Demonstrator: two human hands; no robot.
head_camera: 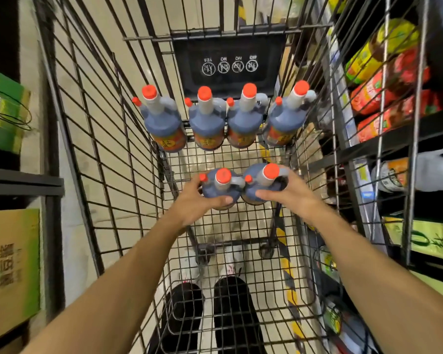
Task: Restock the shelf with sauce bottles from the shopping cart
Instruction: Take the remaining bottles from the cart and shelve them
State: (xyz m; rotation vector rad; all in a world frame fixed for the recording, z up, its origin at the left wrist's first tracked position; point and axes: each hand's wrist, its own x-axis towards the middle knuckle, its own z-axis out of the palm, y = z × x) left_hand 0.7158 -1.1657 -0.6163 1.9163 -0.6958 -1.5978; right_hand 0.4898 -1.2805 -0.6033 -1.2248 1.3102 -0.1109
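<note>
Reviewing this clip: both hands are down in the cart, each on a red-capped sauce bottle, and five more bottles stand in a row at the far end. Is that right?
Not quite. The head view shows four bottles in the far row, not five. The rest holds: the left hand and right hand are down in the cart, each on its own red-capped sauce bottle, the left bottle and the right bottle.

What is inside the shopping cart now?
Six sauce bottles with red caps: four in a row at the far end, two nearer, one under the left hand and one under the right hand. The hands partly cover those two bottles' bodies.
</note>
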